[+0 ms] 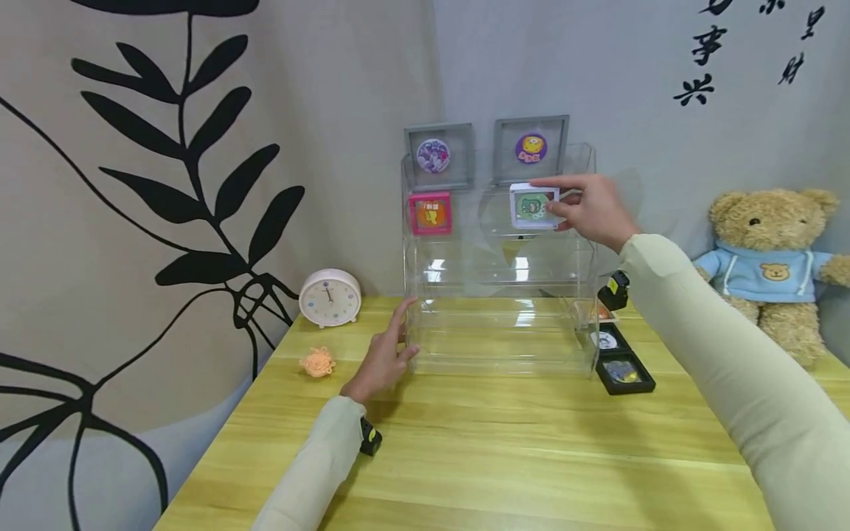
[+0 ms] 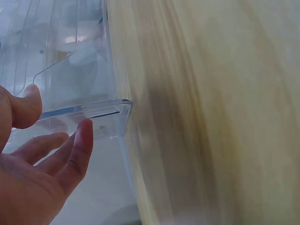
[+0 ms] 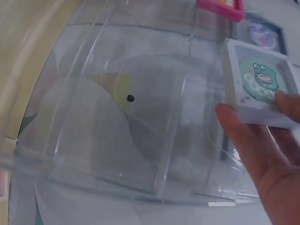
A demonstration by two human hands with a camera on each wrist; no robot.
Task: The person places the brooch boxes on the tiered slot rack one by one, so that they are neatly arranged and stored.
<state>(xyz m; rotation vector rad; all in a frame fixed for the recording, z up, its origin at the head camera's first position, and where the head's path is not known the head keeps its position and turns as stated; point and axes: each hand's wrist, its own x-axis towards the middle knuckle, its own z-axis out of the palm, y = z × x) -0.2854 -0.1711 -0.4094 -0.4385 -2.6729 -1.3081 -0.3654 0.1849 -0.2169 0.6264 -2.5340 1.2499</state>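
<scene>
Printed cloth (image 1: 352, 147) hangs behind a wood-grain table (image 1: 505, 450).

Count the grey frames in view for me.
2. One grey frame with a purple-and-white badge is at the upper left of the clear rack; the other grey frame, with a yellow-and-purple badge, is upper right. None seems hidden.

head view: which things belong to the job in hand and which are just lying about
Part of the job:
- white frame in the right hand
- clear rack, left hand at its edge
- pink frame, two gray frames on the rack
- probably the black frames beside it

Apparently just lying about:
- clock
- orange ornament
- teddy bear
</scene>
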